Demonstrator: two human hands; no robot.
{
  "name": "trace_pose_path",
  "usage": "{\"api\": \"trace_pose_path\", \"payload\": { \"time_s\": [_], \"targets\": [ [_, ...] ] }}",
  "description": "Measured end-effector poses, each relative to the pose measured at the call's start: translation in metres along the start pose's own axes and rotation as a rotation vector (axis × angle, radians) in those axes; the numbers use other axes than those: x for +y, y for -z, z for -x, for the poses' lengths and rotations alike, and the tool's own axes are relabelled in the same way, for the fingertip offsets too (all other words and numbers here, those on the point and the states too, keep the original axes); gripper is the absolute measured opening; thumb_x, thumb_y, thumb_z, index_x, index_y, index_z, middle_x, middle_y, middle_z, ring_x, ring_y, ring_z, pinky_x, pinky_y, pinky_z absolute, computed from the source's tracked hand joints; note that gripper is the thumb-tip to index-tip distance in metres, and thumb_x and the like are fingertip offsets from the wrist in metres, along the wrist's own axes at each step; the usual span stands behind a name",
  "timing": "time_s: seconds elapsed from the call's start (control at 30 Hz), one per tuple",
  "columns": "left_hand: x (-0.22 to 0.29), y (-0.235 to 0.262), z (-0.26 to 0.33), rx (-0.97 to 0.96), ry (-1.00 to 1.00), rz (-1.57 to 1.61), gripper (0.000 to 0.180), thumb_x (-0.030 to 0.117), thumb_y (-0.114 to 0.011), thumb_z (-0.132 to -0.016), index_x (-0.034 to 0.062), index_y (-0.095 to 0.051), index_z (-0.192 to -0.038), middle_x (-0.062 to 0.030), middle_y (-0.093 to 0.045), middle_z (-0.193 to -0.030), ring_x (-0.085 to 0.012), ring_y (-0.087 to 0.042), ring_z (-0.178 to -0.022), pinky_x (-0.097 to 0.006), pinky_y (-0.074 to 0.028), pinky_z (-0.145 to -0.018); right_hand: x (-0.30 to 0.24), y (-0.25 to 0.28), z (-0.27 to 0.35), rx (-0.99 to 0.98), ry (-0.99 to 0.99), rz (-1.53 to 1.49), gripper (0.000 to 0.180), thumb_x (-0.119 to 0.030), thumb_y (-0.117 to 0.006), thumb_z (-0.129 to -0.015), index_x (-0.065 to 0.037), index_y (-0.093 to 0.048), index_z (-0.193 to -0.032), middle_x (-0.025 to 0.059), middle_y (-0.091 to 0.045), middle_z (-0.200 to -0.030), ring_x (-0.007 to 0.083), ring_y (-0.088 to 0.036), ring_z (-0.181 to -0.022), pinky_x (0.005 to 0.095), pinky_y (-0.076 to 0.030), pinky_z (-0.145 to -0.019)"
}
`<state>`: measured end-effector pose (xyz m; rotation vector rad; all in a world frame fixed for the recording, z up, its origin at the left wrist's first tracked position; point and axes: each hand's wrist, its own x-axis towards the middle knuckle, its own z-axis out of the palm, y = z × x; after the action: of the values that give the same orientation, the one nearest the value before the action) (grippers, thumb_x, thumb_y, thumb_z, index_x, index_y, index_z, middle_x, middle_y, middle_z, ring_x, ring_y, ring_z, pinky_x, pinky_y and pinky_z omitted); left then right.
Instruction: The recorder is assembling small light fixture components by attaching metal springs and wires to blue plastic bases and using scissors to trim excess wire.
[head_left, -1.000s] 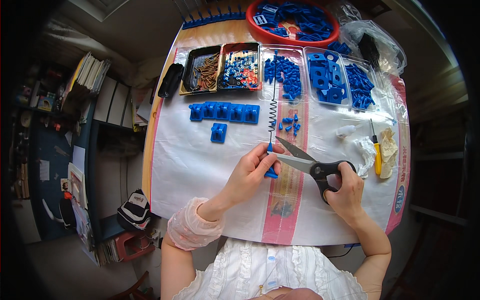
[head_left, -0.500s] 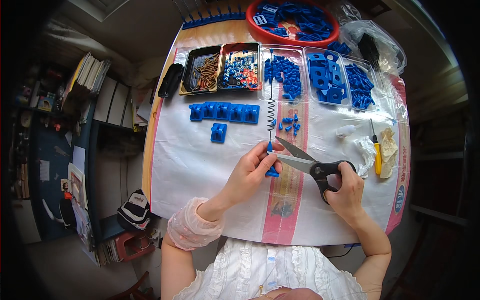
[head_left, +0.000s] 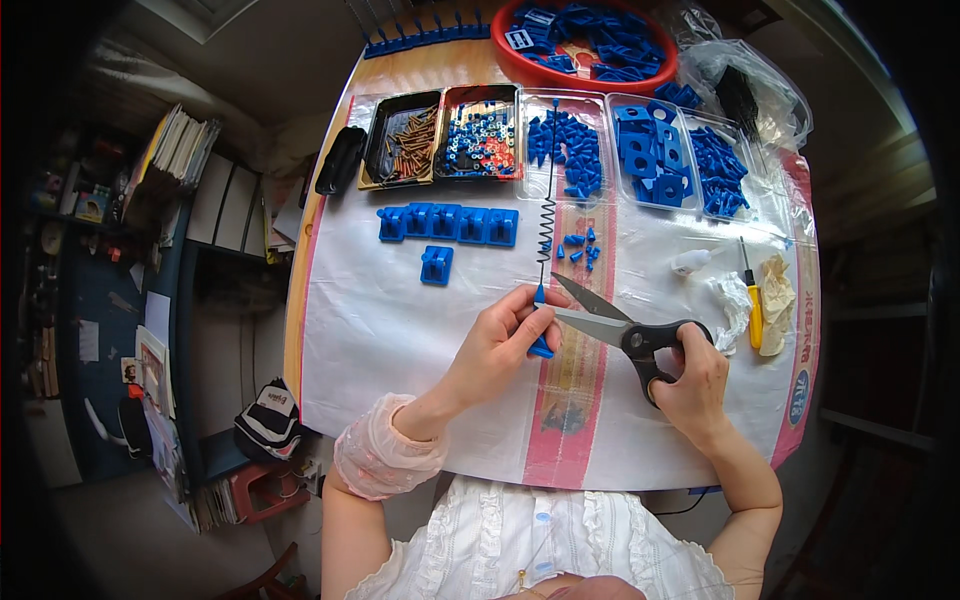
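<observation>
Between its thumb and fingers, my left hand pinches a small blue plastic piece. Out of its blue tip a thin dark wire rises, coiled like a spring along its middle and straight at the far end. My right hand grips the black handles of a pair of scissors. Their blades are spread; the lower one reaches the fingertips of my left hand beside the blue piece. Several small blue cone caps lie on the sheet just past the blades. What the left fingers cover is hidden.
Across the far side stand a tray of screws, a tray of small nuts, and clear boxes of blue parts. Blue bases form a row at left. A yellow screwdriver lies right. Behind is a red basin.
The wire's far end has swung slightly to the right, and the blue piece in my left hand has tilted a little. Both hands and the scissors stay nearly where they were.
</observation>
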<state>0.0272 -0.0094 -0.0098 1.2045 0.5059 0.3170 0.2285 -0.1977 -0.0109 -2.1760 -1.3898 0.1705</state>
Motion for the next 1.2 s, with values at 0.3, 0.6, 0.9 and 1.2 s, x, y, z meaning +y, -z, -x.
{"api": "trace_pose_path", "payload": {
  "time_s": [0.3, 0.6, 0.9, 1.2],
  "targets": [
    [0.0027, -0.0023, 0.0002, -0.011, 0.036, 0.054, 0.025, 0.014, -0.048, -0.105, 0.0006, -0.057, -0.124, 0.0017, -0.057, -0.083, -0.0044, -0.053, -0.079, -0.02, -0.046, -0.073, -0.0001, -0.0008, 0.0, 0.003, 0.003, -0.018, 0.04, -0.002, -0.074, -0.056, -0.004, -0.048, -0.086, 0.0097, -0.053, -0.068, 0.0305, -0.057, -0.061, 0.0398, -0.044, -0.055],
    [0.0047, -0.0038, 0.0002, -0.005, 0.027, 0.058, 0.023, 0.011, -0.049, -0.104, -0.0009, -0.057, -0.122, 0.0015, -0.056, -0.081, -0.0049, -0.053, -0.078, -0.021, -0.046, -0.073, -0.0008, 0.0009, -0.0009, -0.008, 0.005, -0.018, 0.04, -0.002, -0.074, -0.055, -0.004, -0.048, -0.086, 0.0096, -0.054, -0.07, 0.0305, -0.057, -0.062, 0.04, -0.044, -0.056],
    [0.0013, 0.0003, -0.0008, -0.014, 0.018, 0.051, 0.023, 0.011, -0.051, -0.103, -0.0016, -0.059, -0.121, 0.0016, -0.057, -0.082, -0.0047, -0.053, -0.076, -0.021, -0.046, -0.072, -0.0002, 0.0015, -0.0008, -0.012, 0.004, -0.005, 0.04, -0.003, -0.074, -0.055, -0.004, -0.048, -0.085, 0.0096, -0.054, -0.069, 0.0305, -0.057, -0.062, 0.0405, -0.044, -0.055],
    [0.0018, 0.0019, -0.0011, -0.043, 0.005, 0.055, 0.024, 0.011, -0.052, -0.103, -0.0018, -0.059, -0.122, 0.0025, -0.057, -0.079, -0.0043, -0.054, -0.076, -0.022, -0.046, -0.072, 0.0005, 0.0014, -0.0008, -0.005, 0.013, -0.01, 0.039, -0.003, -0.074, -0.056, -0.004, -0.048, -0.084, 0.0093, -0.053, -0.068, 0.0302, -0.056, -0.06, 0.0398, -0.043, -0.054]
  ]
}}
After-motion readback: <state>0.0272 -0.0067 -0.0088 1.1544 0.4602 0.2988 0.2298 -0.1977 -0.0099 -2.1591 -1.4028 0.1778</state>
